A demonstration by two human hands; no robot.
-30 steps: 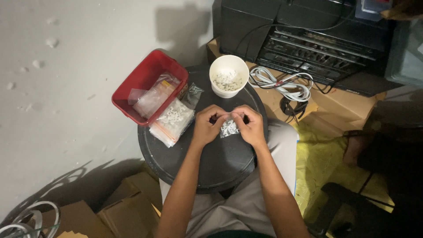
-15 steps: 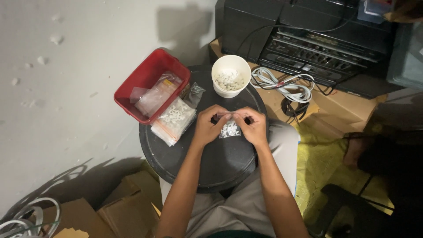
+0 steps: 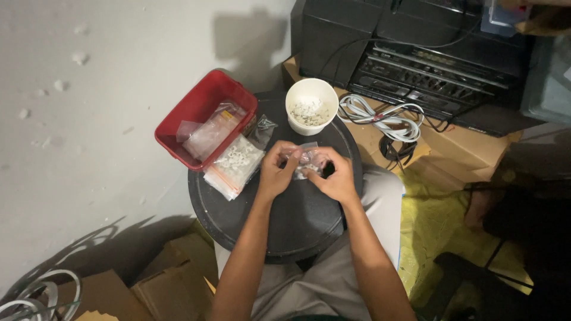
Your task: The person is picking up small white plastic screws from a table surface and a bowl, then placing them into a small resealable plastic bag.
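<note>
My left hand [image 3: 277, 171] and my right hand [image 3: 335, 176] meet over a round black stool top [image 3: 297, 220], both pinching a small clear plastic bag [image 3: 304, 161] with small white pieces in it. A white paper cup [image 3: 311, 106] holding more white pieces stands just beyond the hands. To the left lies a bigger clear bag of white pieces [image 3: 234, 163], partly leaning on a red plastic bin [image 3: 199, 116] with other clear bags inside.
A black stereo unit [image 3: 428, 65] sits at the back right on cardboard boxes, with coiled white cable [image 3: 380, 116] in front of it. A white wall fills the left. Cardboard boxes [image 3: 160, 282] lie below left, yellow sheeting [image 3: 440, 220] at right.
The hands stay together on the small bag over the stool; fingers shift slightly along its top edge. Nothing else has moved.
</note>
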